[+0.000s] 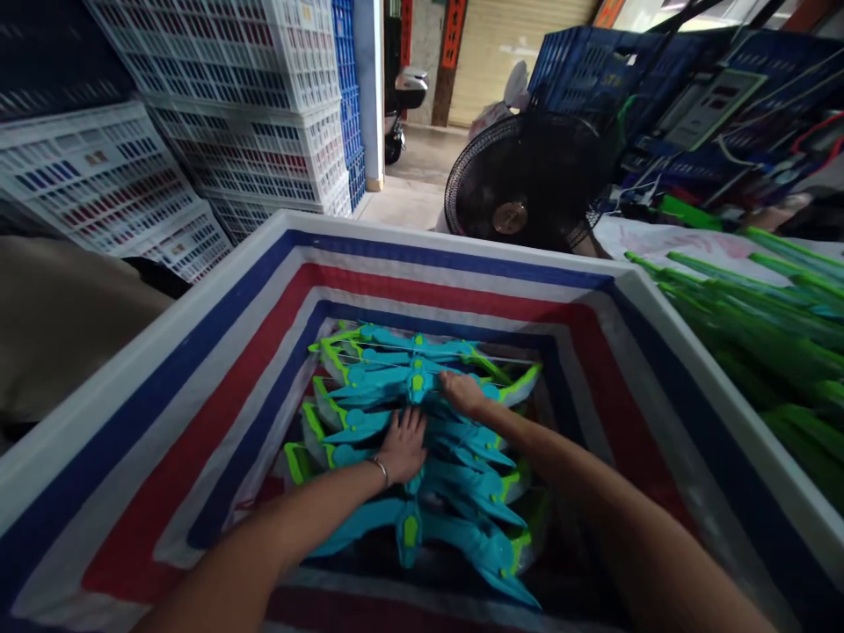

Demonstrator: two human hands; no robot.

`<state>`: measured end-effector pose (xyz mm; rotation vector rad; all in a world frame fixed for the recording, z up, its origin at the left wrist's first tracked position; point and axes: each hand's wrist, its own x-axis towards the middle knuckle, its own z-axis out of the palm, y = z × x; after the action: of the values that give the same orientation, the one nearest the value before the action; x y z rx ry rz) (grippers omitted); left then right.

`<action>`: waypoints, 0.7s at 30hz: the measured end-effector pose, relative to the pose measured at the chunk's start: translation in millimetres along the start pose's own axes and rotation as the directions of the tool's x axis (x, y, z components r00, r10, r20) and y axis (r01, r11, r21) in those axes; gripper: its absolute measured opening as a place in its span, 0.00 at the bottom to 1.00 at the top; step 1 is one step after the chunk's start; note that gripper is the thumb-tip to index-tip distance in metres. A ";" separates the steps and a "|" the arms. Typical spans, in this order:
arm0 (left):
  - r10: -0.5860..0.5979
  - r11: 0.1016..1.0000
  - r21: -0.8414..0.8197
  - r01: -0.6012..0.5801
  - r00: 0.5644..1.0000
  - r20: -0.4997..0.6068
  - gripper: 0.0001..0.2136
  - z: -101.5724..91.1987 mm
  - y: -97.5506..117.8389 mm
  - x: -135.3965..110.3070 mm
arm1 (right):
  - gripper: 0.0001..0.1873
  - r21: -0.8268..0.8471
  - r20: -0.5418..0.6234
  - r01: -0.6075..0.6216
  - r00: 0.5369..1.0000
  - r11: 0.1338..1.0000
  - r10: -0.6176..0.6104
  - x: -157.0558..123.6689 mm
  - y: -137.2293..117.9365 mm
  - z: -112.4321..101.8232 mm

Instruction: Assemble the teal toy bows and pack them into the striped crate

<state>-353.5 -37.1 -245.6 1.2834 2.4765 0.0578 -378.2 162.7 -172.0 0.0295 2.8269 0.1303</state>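
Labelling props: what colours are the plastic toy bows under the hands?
Head view: turquoise plastic toy bows with lime-green tips.

No text is showing clearly enough to read: the red banners (pixel 454 35) by the doorway and the labels on the white crates (pixel 96 158) are staying blurred.

Crates: white (pixel 224 97) and blue (pixel 580 66) stacks
Fan: black (pixel 527 180), beyond the bag
Green sticks (pixel 758 308): piled at right
Scooter (pixel 403 105): in the doorway

Both hands in striped bag (pixel 198 387): left hand (pixel 403 447) flat on blue toy bows (pixel 422 457), right hand (pixel 462 393) gripping one.
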 end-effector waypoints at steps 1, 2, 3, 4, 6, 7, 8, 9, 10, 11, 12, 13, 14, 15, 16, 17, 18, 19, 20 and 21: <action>-0.002 1.000 -0.005 0.002 1.000 -0.002 0.33 0.6 0.0 -0.3 | 0.18 0.001 0.022 -0.004 1.000 1.000 0.004 4.9 -5.5 16.3; -0.004 1.000 -0.012 0.004 1.000 -0.003 0.33 1.0 0.2 -0.5 | 0.18 0.002 0.037 -0.008 0.999 1.000 0.008 9.7 -9.4 31.1; -0.004 1.000 -0.019 0.003 1.000 -0.003 0.33 1.3 0.5 -0.5 | 0.17 0.003 0.045 -0.010 0.999 1.000 0.010 14.0 -11.8 43.6; -0.003 1.000 -0.027 0.003 1.000 -0.001 0.33 1.5 0.8 -0.3 | 0.18 0.004 0.048 -0.009 0.999 1.000 0.008 17.8 -12.9 53.6; -0.003 0.999 -0.042 0.003 1.000 0.006 0.33 1.1 1.6 0.1 | 0.20 0.004 0.046 -0.004 0.999 1.000 0.003 23.2 -12.8 66.3; -0.004 0.999 -0.050 0.005 1.000 0.009 0.33 0.6 1.9 0.1 | 0.21 0.002 0.043 -0.004 0.999 1.000 0.004 24.5 -12.2 69.5; -0.007 0.998 -0.058 0.007 1.000 0.010 0.33 -0.4 2.2 -0.1 | 0.21 0.000 0.041 -0.006 0.999 1.000 0.006 25.0 -11.7 71.2; -0.010 0.998 -0.066 0.011 1.000 0.009 0.33 -1.7 2.4 -0.5 | 0.22 -0.004 0.039 -0.009 0.999 1.000 0.009 24.7 -11.3 71.7; -0.015 0.997 -0.074 0.016 1.000 0.004 0.33 -3.4 2.3 -0.9 | 0.22 -0.008 0.036 -0.013 0.999 1.000 0.013 23.9 -11.3 71.6; -0.023 0.996 -0.081 0.022 1.000 -0.005 0.32 -5.5 1.9 -1.1 | 0.21 -0.012 0.033 -0.017 0.999 1.000 0.017 23.0 -11.7 71.2; -0.036 0.996 -0.086 0.034 0.999 -0.017 0.31 -7.7 0.9 -0.7 | 0.21 -0.017 0.030 -0.018 0.999 1.000 0.018 22.1 -12.4 70.8; -0.057 0.995 -0.088 0.054 0.998 -0.032 0.30 -10.1 -0.7 0.6 | 0.20 -0.021 0.028 -0.015 0.999 1.000 0.016 21.5 -13.5 70.4; -0.086 0.993 -0.088 0.081 0.995 -0.049 0.28 -12.4 -2.9 3.1 | 0.20 -0.023 0.026 -0.009 1.000 1.000 0.010 21.4 -14.7 70.1; -0.117 0.990 -0.085 0.111 0.991 -0.066 0.28 -14.6 -5.8 6.8 | 0.19 -0.025 0.026 0.001 1.000 1.000 0.000 21.5 -15.9 69.5; -0.143 0.987 -0.079 0.137 0.986 -0.083 0.29 -16.5 -9.1 11.6 | 0.19 -0.025 0.028 0.014 1.000 1.000 -0.013 21.5 -16.8 68.4; -0.157 0.986 -0.073 0.151 0.983 -0.097 0.30 -18.1 -12.5 16.9 | 0.19 -0.023 0.031 0.030 0.999 0.999 -0.029 20.8 -17.2 66.1; -0.156 0.987 -0.066 0.149 0.982 -0.107 0.32 -19.4 -15.2 22.1 | 0.18 -0.021 0.035 0.048 0.998 0.999 -0.047 18.6 -16.7 62.2; -0.141 0.989 -0.061 0.135 0.983 -0.114 0.34 -20.2 -16.9 26.6 | 0.18 -0.017 0.039 0.067 0.997 0.998 -0.066 14.2 -15.4 56.2; -0.116 0.992 -0.057 0.110 0.986 -0.120 0.35 -20.3 -17.1 29.5 | 0.18 -0.014 0.043 0.087 0.995 0.996 -0.086 7.2 -13.5 47.7; -0.085 0.995 -0.054 0.078 0.989 -0.125 0.35 -19.5 -16.2 30.7 | 0.18 -0.012 0.044 0.105 0.994 0.994 -0.104 -2.1 -11.3 36.6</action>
<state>-388.7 -19.7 -239.3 1.1913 2.6149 0.1838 -365.0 154.5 -207.1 -0.1176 2.7770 0.1246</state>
